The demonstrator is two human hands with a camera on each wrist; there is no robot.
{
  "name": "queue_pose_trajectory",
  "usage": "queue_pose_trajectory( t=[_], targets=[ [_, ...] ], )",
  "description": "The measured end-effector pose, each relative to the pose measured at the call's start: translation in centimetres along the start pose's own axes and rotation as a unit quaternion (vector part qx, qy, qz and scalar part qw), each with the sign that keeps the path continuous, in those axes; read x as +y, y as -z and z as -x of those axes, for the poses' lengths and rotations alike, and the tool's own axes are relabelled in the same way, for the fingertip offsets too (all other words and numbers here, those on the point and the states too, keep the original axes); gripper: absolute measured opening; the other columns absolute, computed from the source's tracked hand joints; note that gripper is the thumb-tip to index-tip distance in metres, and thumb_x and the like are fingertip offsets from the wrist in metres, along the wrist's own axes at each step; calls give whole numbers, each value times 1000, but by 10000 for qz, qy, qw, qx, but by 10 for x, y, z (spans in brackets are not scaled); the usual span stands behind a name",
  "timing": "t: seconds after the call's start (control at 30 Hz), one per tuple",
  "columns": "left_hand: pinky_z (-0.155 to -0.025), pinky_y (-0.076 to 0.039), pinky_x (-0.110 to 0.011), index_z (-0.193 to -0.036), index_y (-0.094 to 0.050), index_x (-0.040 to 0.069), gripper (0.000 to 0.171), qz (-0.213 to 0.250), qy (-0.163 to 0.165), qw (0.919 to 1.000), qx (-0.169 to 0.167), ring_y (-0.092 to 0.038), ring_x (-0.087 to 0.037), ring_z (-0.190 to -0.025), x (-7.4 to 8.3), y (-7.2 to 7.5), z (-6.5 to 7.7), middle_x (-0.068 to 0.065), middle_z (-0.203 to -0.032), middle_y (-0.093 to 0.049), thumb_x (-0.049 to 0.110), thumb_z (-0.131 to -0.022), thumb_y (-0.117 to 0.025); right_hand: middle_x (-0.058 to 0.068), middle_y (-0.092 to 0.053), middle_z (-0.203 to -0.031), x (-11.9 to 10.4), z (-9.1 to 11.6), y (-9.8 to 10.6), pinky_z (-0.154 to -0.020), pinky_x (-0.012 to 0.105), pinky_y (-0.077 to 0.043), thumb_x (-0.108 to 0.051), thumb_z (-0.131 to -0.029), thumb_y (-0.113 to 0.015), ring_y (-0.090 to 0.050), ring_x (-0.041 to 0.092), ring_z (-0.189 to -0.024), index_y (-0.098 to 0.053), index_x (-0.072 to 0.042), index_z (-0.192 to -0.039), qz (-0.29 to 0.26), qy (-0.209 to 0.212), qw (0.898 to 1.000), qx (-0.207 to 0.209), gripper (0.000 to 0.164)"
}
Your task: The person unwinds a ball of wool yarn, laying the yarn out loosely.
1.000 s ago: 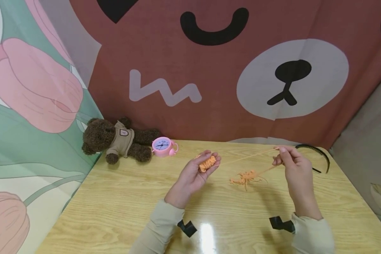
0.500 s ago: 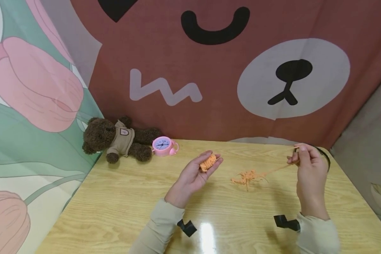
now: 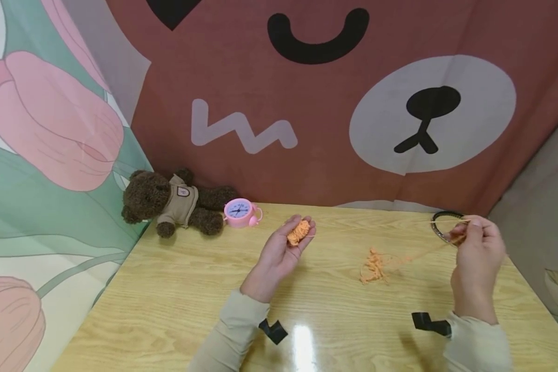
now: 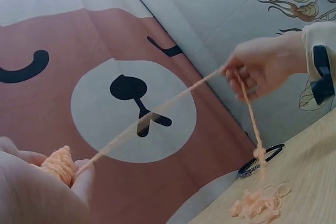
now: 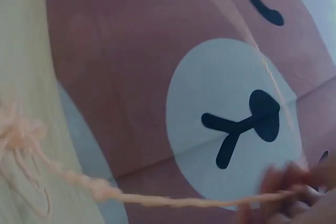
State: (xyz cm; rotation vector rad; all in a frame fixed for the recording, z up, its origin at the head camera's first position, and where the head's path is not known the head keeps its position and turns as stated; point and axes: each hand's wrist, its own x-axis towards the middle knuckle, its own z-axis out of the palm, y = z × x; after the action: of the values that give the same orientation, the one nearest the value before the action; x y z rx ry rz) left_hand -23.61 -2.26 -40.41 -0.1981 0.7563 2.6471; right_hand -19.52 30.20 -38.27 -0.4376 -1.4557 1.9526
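My left hand (image 3: 279, 253) holds a small wound bundle of orange yarn (image 3: 299, 233) between thumb and fingers, palm turned up. From that bundle a strand stretches across to my right hand (image 3: 479, 258), whose thumb and fingertips pinch it, as the left wrist view shows. A second length of yarn (image 4: 252, 116) drops from the right hand to a loose tangle of orange yarn (image 3: 374, 266) on the table. In the right wrist view the right fingers are blurred, with the yarn (image 5: 173, 201) running knotted toward the tangle.
A black headband (image 3: 439, 232) lies by the table's back right, partly behind the right hand. At the back left a brown teddy bear (image 3: 181, 201) lies on its side beside a pink alarm clock (image 3: 238, 213). A printed curtain (image 3: 316, 170) rises behind the wooden table (image 3: 167, 310).
My right hand has moved to the right, drawing the yarn along. The loose tangle has shifted slightly right and changed shape. The left hand, still holding the bundle, has tilted and moved slightly left.
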Motion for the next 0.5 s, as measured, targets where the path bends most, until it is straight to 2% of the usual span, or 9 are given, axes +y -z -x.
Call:
queue_pose_trajectory(
  t=[0.03,0.07,0.1,0.17,0.2,0.23,0.3,0.37,0.5],
  targets=[
    [-93,-61,-27,-115,-47,11,8,1,-17,10000,14,-68,-20,-106,0,0,0,-9,-115,-62,10,-107,-49,0,-64,-86,2,0,1,-67,19,-57,-23,-107,-50,-62,5,-67,-65,-3,-107,847,-162,9957,-330,24],
    [-94,-61,-27,-116,-47,11,10,0,-10,10000,19,-67,-20,-106,0,-1,0,-9,-116,-61,10,-107,-49,0,-66,-96,4,0,1,-72,21,-56,-29,-108,-46,-62,3,-75,-65,-5,-115,1764,-285,9811,-744,31],
    [-94,-61,-27,-118,-46,10,12,-3,10,10000,15,-67,-21,-107,-1,-1,1,-10,-117,-60,9,-106,-49,4,-68,-107,6,1,1,-80,27,-56,-34,-109,-42,-64,6,-86,-63,-6,-125,2644,-314,9557,-1258,38],
    [-94,-61,-27,-122,-45,10,16,1,66,10000,5,-66,-21,-108,-2,-2,1,-11,-120,-59,8,-106,-49,12,-64,-129,12,4,-2,-89,41,-55,-44,-109,-36,-65,17,-107,-56,-8,-141,4019,-21,8885,-2214,52],
    [-94,-61,-27,-124,-44,9,19,-12,91,10000,-10,-66,-21,-108,-3,-3,2,-12,-122,-58,8,-106,-49,17,-60,-137,15,7,-4,-91,49,-54,-47,-109,-33,-63,25,-114,-51,-7,-146,4425,222,8580,-2600,57],
    [-94,-61,-26,-126,-43,9,21,-34,121,9999,-39,-65,-20,-108,-3,-3,2,-12,-123,-56,8,-106,-49,23,-55,-144,18,11,-9,-91,57,-53,-49,-109,-32,-60,34,-120,-47,-7,-150,4598,356,8380,-2917,61],
    [-94,-61,-25,-126,-42,9,20,-95,163,9997,-129,-66,-19,-106,-6,-5,3,-12,-124,-56,7,-106,-48,28,-53,-145,25,21,-21,-92,64,-52,-46,-109,-34,-54,49,-126,-45,-6,-151,4630,565,8185,-3353,59],
    [-94,-60,-25,-125,-42,8,19,-167,210,9994,-221,-67,-18,-104,-9,-6,3,-11,-123,-57,7,-106,-47,25,-55,-144,33,34,-35,-96,64,-52,-44,-110,-37,-56,47,-126,-45,-5,-151,4508,724,8062,-3762,57],
    [-95,-60,-24,-123,-45,7,18,-385,338,9980,-367,-67,-17,-106,-17,-7,5,-10,-119,-60,8,-106,-49,21,-51,-151,48,62,-60,-109,60,-49,-42,-109,-44,-52,42,-136,-39,-2,-154,3715,302,7801,-5026,61]
  ],
)
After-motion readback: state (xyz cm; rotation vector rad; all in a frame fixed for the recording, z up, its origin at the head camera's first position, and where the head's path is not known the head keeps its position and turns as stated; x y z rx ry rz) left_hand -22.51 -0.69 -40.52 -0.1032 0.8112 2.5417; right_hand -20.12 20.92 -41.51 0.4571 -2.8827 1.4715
